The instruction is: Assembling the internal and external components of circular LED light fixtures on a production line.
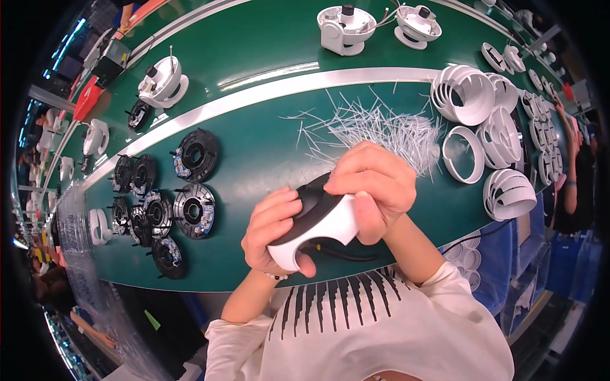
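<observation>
A green worktop (267, 38) with a pale stripe curving across it fills most of the frame. On its right side lies a cluster of white slotted housings (486, 136), some domed, some ring-shaped. Left of centre sits a group of black round motor discs (171, 203), spread from the middle down to the lower left. At the top centre stand two white assembled units (375, 25), and another white unit (164, 81) is in the upper left. A heap of thin white plastic strips (387, 130) lies right of centre, just above the hands.

In the lower centre, both hands hold one white and black curved part (318, 222) above the worktop's near edge. The left hand (273, 232) has its fingers wrapped around the part's lower white end. The right hand (375, 184) has its fingers closed over the part's upper end, thumb pressed on the white surface. A dark cable (343, 256) trails below the part.
</observation>
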Demonstrator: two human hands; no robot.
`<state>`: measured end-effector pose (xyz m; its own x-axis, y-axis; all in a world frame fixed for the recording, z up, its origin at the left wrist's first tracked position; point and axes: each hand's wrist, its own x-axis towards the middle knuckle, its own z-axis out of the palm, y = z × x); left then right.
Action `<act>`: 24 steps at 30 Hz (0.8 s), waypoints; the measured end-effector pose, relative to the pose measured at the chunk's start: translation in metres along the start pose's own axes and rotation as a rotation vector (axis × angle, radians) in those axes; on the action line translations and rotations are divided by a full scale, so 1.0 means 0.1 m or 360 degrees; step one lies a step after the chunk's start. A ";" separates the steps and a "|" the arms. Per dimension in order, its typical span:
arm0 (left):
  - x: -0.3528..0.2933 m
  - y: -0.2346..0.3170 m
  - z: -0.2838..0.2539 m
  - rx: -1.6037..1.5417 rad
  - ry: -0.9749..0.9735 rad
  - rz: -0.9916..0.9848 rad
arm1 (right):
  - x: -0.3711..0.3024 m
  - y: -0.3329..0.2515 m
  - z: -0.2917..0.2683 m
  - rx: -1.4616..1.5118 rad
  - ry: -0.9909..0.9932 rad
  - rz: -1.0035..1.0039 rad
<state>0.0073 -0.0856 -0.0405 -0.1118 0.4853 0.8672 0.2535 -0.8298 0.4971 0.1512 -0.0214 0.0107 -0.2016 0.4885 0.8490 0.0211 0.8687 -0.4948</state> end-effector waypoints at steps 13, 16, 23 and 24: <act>0.28 0.02 0.04 -0.1678 0.0932 -0.1616 | -0.12 -0.03 0.43 0.0833 0.0231 0.1079; 0.14 -0.11 0.02 -0.2630 0.1405 -0.2148 | -0.10 -0.04 0.43 0.0278 0.0068 0.0820; 0.05 -0.09 -0.05 -0.3618 0.0677 -0.2446 | 0.35 0.24 0.09 -0.0042 -0.0438 -0.0346; 0.04 -0.08 -0.06 -0.3614 0.0689 -0.2437 | 0.44 0.24 0.13 0.0097 -0.0583 -0.0413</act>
<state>-0.0008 -0.0784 -0.0413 0.6320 0.7719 0.0685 -0.6629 0.5843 -0.4681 0.1298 0.0198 0.0338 -0.5262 0.1843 0.8301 -0.1313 0.9469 -0.2934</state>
